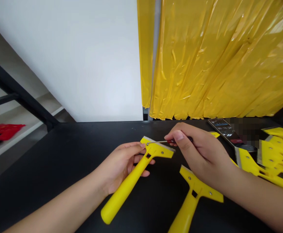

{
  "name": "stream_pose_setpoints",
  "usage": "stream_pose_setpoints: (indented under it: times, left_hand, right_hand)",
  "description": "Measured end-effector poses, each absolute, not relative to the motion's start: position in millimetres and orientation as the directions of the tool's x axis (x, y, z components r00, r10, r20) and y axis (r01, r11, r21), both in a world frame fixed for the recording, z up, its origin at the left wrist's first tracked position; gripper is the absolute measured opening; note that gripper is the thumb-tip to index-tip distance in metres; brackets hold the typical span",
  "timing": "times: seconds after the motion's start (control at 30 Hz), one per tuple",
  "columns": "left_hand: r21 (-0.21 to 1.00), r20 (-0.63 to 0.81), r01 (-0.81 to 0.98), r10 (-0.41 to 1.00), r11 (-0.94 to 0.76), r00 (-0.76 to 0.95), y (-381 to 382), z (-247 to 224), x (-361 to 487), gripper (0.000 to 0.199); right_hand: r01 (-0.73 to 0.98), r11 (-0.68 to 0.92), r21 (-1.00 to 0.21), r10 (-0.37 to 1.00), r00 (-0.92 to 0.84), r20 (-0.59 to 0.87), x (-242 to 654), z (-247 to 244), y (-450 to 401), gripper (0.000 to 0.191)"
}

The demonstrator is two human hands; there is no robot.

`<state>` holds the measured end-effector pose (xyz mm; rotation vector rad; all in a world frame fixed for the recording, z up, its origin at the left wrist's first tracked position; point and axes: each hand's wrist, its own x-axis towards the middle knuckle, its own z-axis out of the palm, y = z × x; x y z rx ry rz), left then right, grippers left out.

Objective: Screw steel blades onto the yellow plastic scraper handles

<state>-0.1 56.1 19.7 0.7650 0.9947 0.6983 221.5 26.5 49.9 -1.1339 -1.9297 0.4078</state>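
Observation:
A yellow scraper [134, 173] is held near its head by my left hand [126, 160], the thumb beside one screw and the fingers behind. Its handle slants down toward me. My right hand [199, 152] is closed on a small screwdriver [159, 141] with a dark red and black handle. The thin shaft points left, its tip at the screw near my left thumb. A second screw shows on the right side of the scraper's head. Another yellow scraper [192, 200] lies on the black table just below my right hand.
Several yellow scrapers [275, 155] are piled on the black table [34, 181] at the right, beside a phone [225, 131]. Yellow plastic sheeting [211, 58] and a white panel [88, 58] rise behind. A red item [8, 129] sits on the left shelf.

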Motion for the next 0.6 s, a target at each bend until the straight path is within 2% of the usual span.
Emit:
stream_pose_setpoints:
  times: [0.6]
  left_hand:
    - [0.819, -0.434, -0.189, 0.801, 0.541, 0.412, 56.3, 18.8, -1.0, 0.016]
  right_hand:
    - [0.551, 0.507, -0.663, 0.847, -0.177, 0.501, 224.0, 44.0, 30.0, 0.029]
